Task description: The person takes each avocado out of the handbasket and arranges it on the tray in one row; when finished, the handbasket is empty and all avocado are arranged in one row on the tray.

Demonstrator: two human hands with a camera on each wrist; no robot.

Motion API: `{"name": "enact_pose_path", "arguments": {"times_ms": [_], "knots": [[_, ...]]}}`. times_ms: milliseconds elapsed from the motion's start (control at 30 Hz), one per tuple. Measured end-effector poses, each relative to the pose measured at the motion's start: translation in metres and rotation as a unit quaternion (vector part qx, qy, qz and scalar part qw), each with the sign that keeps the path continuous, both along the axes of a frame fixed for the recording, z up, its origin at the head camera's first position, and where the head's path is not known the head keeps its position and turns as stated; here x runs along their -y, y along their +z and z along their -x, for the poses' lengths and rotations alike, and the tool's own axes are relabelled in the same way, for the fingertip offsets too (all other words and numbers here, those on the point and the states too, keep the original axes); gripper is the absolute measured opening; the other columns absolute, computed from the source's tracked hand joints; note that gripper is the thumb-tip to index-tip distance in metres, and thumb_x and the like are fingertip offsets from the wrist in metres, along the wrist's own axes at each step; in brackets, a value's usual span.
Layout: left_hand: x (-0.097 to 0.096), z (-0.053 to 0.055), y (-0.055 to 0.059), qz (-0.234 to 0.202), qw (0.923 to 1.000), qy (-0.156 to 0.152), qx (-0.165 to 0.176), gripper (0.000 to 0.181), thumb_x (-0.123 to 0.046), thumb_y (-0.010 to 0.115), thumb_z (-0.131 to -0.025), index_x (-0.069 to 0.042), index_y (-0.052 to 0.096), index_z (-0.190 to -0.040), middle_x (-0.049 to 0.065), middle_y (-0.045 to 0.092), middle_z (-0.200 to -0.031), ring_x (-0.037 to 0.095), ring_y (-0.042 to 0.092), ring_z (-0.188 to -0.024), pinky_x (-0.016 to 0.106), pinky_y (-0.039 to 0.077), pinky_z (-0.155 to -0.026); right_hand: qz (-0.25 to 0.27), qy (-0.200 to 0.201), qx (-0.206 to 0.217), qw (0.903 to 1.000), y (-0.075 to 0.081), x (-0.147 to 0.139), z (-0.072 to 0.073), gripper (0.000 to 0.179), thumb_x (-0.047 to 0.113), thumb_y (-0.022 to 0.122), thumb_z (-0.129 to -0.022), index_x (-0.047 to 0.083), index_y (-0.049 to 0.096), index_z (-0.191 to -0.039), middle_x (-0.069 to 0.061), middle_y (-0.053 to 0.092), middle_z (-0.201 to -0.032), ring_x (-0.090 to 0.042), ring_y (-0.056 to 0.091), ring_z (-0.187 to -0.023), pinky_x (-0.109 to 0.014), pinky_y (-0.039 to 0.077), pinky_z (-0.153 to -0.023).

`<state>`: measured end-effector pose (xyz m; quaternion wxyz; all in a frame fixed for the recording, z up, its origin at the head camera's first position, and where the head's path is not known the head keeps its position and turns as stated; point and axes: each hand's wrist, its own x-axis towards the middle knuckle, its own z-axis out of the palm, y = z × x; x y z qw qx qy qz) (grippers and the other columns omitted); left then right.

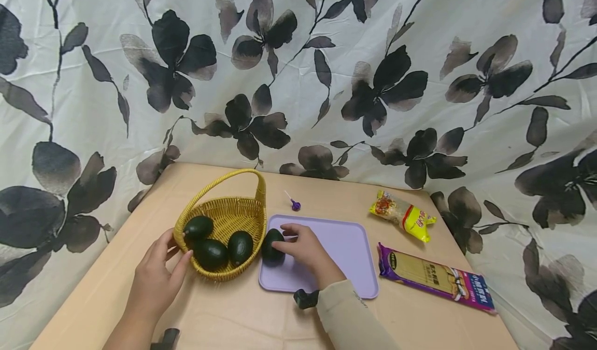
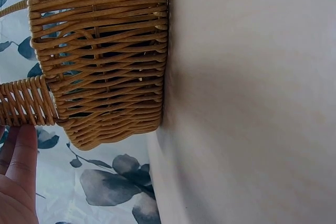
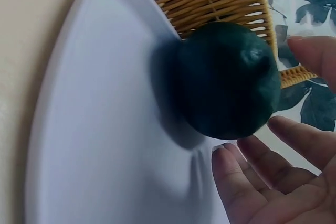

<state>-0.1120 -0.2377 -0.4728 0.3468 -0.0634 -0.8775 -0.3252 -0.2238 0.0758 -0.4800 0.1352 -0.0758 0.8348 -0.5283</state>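
Left hand [image 1: 158, 275], fingers straight, touches basket [image 1: 237, 212]. Right hand [image 1: 308, 249] half-open beside avocado [image 1: 269, 252] on tray [image 1: 347, 251], ungripped. Basket blocks avocado's 9 o'clock; lollipop [image 1: 296, 205] 1, packets [image 1: 429, 275] 3.

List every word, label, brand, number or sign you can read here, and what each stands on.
"PASTA", probably: small white letters at the right end of the purple packet.
Purple packet, larger Chinese characters: too blurred to quote surely.
Yellow-ended bag, red lettering: too blurred to read.
Basket, tray, avocados: no lettering visible.
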Motion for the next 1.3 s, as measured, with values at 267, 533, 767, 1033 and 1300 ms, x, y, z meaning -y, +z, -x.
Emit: {"name": "enact_pose_path", "arguments": {"times_ms": [267,533,767,1033,1300], "knots": [[-0.001,-0.001,0.000,-0.003,1.0000,0.002,-0.001,0.072,0.004,0.084,-0.079,-0.001,0.051,-0.143,0.016,0.066,-0.120,0.036,0.069,-0.105,-0.009,0.034,-0.101,0.019,0.006,-0.021,0.9996,0.009,-0.003,0.002,0.064,0.031,0.084,-0.085,0.008,0.062,-0.140,-0.017,0.065,-0.136,-0.029,0.065,-0.119,-0.049,0.060,-0.102],[-0.001,-0.001,-0.001,-0.005,1.0000,0.001,0.003,0.073,0.004,0.084,-0.079,-0.002,0.051,-0.144,0.016,0.065,-0.122,0.037,0.069,-0.106,-0.009,0.034,-0.101,0.048,0.019,-0.034,0.9981,0.026,-0.002,-0.001,0.062,0.030,0.085,-0.085,0.011,0.062,-0.140,-0.011,0.068,-0.132,-0.030,0.066,-0.118,-0.042,0.062,-0.098],[0.000,0.000,-0.001,-0.001,1.0000,0.001,0.000,0.073,0.003,0.085,-0.079,-0.001,0.051,-0.144,0.017,0.065,-0.121,0.037,0.070,-0.105,-0.009,0.033,-0.101,0.074,0.053,-0.053,0.9944,0.042,0.006,-0.001,0.063,0.026,0.084,-0.087,0.014,0.059,-0.144,-0.011,0.065,-0.139,-0.033,0.063,-0.124,-0.045,0.059,-0.106],[0.001,-0.001,0.000,0.001,1.0000,0.002,0.004,0.073,0.004,0.084,-0.079,0.000,0.051,-0.143,0.016,0.065,-0.120,0.036,0.070,-0.106,-0.010,0.032,-0.101,0.075,0.075,-0.063,0.9924,0.058,0.017,0.001,0.067,0.025,0.083,-0.087,0.010,0.056,-0.146,-0.014,0.062,-0.142,-0.028,0.063,-0.126,-0.048,0.057,-0.110],[0.001,-0.001,0.001,0.001,1.0000,-0.002,0.005,0.072,0.003,0.084,-0.080,-0.001,0.051,-0.143,0.016,0.065,-0.121,0.037,0.070,-0.106,-0.010,0.031,-0.100,0.086,0.093,-0.056,0.9903,0.071,0.030,0.007,0.065,0.024,0.084,-0.086,0.011,0.057,-0.144,-0.004,0.063,-0.141,-0.030,0.062,-0.127,-0.040,0.060,-0.105]]}}
